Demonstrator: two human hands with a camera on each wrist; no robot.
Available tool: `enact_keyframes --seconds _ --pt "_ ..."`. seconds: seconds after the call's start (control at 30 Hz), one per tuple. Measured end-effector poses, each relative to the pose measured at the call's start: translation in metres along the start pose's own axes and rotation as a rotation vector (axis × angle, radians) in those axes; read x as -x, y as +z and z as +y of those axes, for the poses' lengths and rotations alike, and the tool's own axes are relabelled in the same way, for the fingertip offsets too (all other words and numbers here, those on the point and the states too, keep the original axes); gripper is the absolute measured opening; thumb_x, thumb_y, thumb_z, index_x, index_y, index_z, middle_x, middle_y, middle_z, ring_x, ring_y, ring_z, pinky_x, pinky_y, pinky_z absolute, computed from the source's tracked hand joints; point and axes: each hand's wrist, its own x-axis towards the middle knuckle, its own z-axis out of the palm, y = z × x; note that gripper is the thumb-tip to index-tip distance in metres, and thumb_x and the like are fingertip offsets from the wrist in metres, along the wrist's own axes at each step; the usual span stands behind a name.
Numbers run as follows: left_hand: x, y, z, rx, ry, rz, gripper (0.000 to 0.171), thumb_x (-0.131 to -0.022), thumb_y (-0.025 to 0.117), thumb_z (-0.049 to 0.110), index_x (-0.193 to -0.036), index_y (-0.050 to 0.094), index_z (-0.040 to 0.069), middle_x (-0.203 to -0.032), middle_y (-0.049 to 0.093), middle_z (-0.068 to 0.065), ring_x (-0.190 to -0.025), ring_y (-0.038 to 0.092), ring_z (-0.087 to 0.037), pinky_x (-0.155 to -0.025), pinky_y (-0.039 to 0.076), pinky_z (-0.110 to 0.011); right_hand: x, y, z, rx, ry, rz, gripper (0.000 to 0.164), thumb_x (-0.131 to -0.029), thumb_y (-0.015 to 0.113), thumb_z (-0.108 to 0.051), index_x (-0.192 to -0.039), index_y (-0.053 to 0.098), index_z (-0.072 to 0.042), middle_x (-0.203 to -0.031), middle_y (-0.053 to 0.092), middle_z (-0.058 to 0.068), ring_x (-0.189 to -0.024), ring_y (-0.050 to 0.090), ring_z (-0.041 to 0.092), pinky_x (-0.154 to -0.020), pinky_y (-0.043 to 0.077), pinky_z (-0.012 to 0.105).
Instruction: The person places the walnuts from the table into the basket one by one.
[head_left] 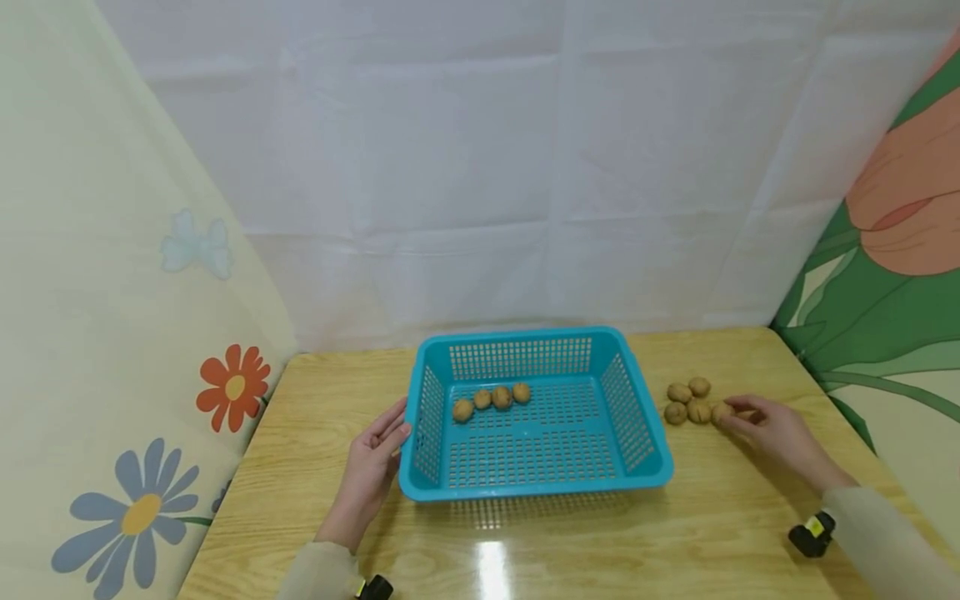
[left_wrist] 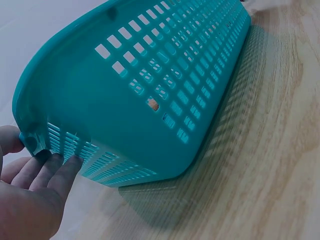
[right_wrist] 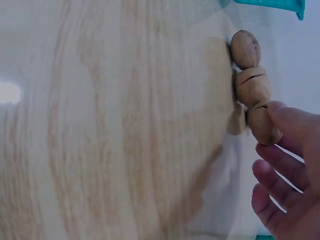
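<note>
A blue-green plastic basket (head_left: 536, 492) with slotted walls sits on the table, and several walnuts (head_left: 502, 397) lie in a row on its floor, left of centre. My left hand (head_left: 372, 454) holds the basket's left rim; in the left wrist view its thumb is at the rim and its fingers (left_wrist: 62, 177) lie under it, against the slotted side. To the right of the basket, a small cluster of walnuts (head_left: 679, 392) rests on the table. At that cluster's right end my right hand (head_left: 772, 433) pinches one walnut (right_wrist: 262, 125) between thumb and fingers, close against its neighbour.
The wood-patterned table (head_left: 330, 392) meets a white cloth backdrop (head_left: 465, 167) behind the basket. Flower-printed cloths hang on the left (head_left: 75, 292) and right. Each wrist wears a small black camera (head_left: 812, 534).
</note>
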Motion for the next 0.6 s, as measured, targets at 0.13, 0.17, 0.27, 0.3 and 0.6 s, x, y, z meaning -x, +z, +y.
enact_keyframes --seconds 0.13,0.17,0.27,0.3,0.6 --pt "0.0 0.0 -0.001 0.006 0.003 -0.009 0.056 -0.104 0.065 0.013 -0.156 0.046 0.006 -0.148 0.061 -0.006 -0.118 0.068 -0.006 -0.099 0.057 -0.03 0.001 -0.007 -0.008 0.006 -0.015 0.006 0.05 -0.104 0.066 -0.033 -0.135 0.062 0.007 -0.115 0.071 0.024 -0.094 0.065 0.03 -0.064 0.051 0.03" --pt "-0.001 0.0 -0.001 0.01 0.002 -0.01 0.056 -0.104 0.065 0.013 -0.156 0.046 0.006 -0.149 0.06 -0.006 -0.118 0.068 -0.007 -0.099 0.057 -0.03 0.001 -0.009 -0.011 0.013 -0.024 0.013 0.05 -0.104 0.067 -0.033 -0.135 0.063 0.006 -0.115 0.071 0.023 -0.093 0.064 0.029 -0.063 0.05 0.029" --pt "-0.001 -0.001 -0.001 0.016 -0.004 -0.013 0.056 -0.104 0.065 0.014 -0.157 0.046 0.006 -0.15 0.06 -0.007 -0.118 0.068 -0.007 -0.099 0.057 -0.03 0.0 -0.013 -0.022 0.028 -0.059 0.044 0.048 -0.102 0.069 -0.031 -0.134 0.065 0.005 -0.113 0.072 0.021 -0.092 0.064 0.027 -0.063 0.05 0.029" --pt "-0.001 -0.001 -0.001 0.018 -0.006 -0.013 0.056 -0.104 0.065 0.014 -0.157 0.046 0.006 -0.15 0.059 -0.007 -0.118 0.068 -0.007 -0.099 0.057 -0.03 -0.001 -0.015 -0.026 0.034 -0.066 0.053 0.048 -0.102 0.07 -0.032 -0.133 0.065 0.004 -0.113 0.072 0.021 -0.092 0.064 0.027 -0.063 0.05 0.029" --pt "-0.001 -0.001 0.0 0.012 -0.016 -0.012 0.054 -0.105 0.064 0.013 -0.156 0.046 0.007 -0.152 0.057 -0.009 -0.119 0.068 -0.007 -0.1 0.057 -0.03 -0.01 -0.027 -0.067 0.035 -0.116 0.025 0.045 -0.101 0.071 -0.033 -0.133 0.067 -0.001 -0.116 0.072 0.016 -0.094 0.063 0.025 -0.07 0.054 0.032"
